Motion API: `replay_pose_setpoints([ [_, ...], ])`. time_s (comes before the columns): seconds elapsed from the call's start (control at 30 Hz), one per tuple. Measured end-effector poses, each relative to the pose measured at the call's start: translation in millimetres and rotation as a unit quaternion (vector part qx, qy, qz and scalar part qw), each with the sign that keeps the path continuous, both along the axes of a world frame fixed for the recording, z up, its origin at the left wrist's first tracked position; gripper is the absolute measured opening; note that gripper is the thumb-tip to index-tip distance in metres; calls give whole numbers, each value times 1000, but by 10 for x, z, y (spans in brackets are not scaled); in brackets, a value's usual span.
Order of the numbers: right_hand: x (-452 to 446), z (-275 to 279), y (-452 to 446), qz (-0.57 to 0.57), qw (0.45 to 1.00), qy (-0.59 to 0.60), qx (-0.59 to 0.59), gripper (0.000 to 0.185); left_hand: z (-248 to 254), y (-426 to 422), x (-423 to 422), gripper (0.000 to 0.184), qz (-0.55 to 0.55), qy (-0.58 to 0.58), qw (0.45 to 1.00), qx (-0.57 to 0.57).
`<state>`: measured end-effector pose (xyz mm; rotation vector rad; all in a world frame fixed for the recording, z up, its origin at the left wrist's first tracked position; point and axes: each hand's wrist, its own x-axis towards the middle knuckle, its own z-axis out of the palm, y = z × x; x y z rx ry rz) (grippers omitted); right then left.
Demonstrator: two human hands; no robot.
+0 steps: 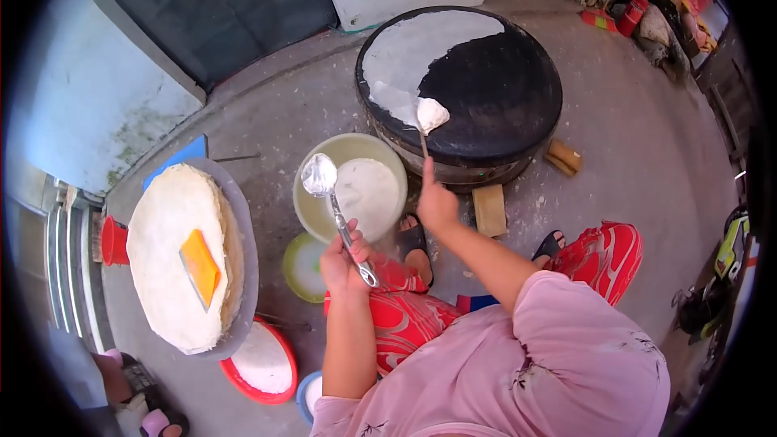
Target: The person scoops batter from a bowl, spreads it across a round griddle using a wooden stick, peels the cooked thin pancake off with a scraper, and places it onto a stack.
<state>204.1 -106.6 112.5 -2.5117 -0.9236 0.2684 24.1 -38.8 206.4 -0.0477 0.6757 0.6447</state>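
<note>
My left hand (343, 260) is closed around the handle of a shiny metal serving spoon (320, 176). Its bowl is coated with white residue and hangs over a pale basin (306, 209) holding white batter (368, 194). In my right hand (439, 205) is a thin stick (424, 144), index finger stretched along it. A lump of white batter (432, 115) covers the stick's far end on a large round black griddle (502, 93). A thin white batter layer (396, 57) coats the griddle's left and far side; the rest is bare black.
To the left, a tall stack of round flatbreads (170, 251) sits on a grey board (243, 275), an orange scraper (204, 269) on top. Nearby are a green bowl (303, 269), a red basin (287, 384), a blue-rimmed bowl (304, 396) and bricks (489, 210) by the griddle.
</note>
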Motion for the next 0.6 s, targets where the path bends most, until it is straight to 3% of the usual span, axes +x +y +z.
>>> replay_pose_setpoints([
  [0.13, -55, 259, -567, -17, 999, 38, -35, 75, -45, 32, 3, 29, -6, -11, 999, -30],
  [0.2, -213, 218, -566, -5, 998, 53, 16, 77, -45, 29, 14, 28, -13, -16, 999, -34],
  [0.23, -213, 99, -510, 47, 998, 14, 46, 76, -26, 16, 28, 27, -18, -4, 1000, -18],
  [0.27, -204, -6, -418, 74, 996, -44, 2, 75, 2, 3, 45, 27, -21, 8, 1000, 0],
  [0.4, 239, -199, -500, -15, 998, -55, -37, 73, 106, -71, 89, 27, -40, 35, 998, 14],
  [0.53, 183, 235, -855, -47, 997, 25, -48, 75, 13, -27, 100, 28, -22, 12, 999, -34],
  [0.6, 133, -46, -813, -24, 998, -28, -45, 77, 9, -33, 111, 29, -18, 11, 1000, -16],
])
